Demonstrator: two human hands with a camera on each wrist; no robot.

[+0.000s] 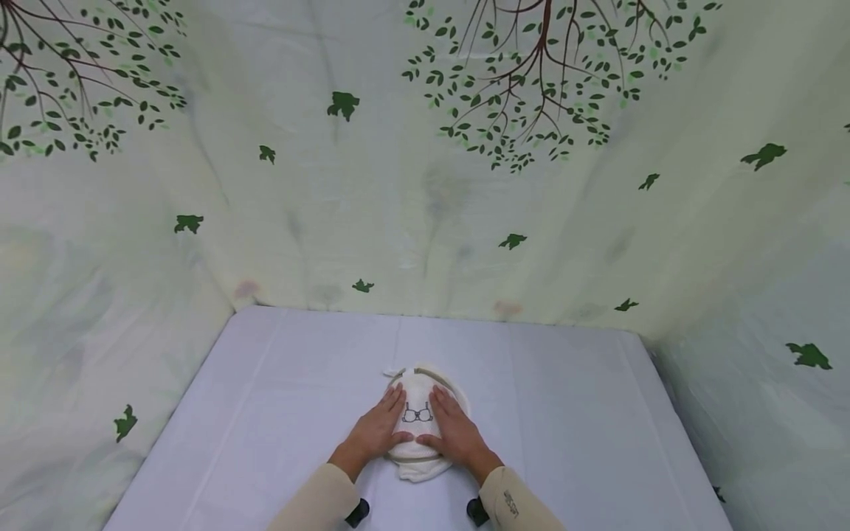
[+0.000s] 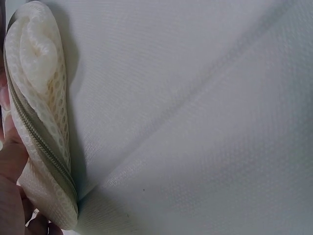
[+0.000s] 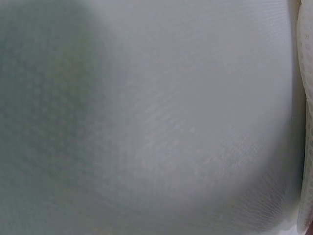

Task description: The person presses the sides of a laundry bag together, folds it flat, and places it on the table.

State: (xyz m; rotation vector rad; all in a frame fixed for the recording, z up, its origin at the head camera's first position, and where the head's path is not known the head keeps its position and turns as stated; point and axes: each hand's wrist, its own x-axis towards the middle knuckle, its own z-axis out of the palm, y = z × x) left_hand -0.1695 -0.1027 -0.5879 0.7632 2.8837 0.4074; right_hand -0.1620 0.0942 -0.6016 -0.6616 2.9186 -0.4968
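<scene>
A small rounded cream mesh laundry bag (image 1: 417,389) with a dark outline print lies on the white table between both hands. My left hand (image 1: 378,428) rests flat on its left side, fingers pointing away and thumb toward the middle. Mirroring it, my right hand (image 1: 460,434) presses on the right side with straight fingers. In the left wrist view the mesh side and a zipper (image 2: 39,139) run along the bag's edge, beside the left thumb. Only a strip of the bag (image 3: 308,147) shows at the right wrist view's right edge, with the right hand almost wholly hidden.
The white table cover (image 1: 299,369) has faint fold lines. Pale curtains (image 1: 425,221) printed with leaves and branches hang behind the table and at both sides. A crumpled fabric end (image 1: 421,470) of the bag sticks out toward me.
</scene>
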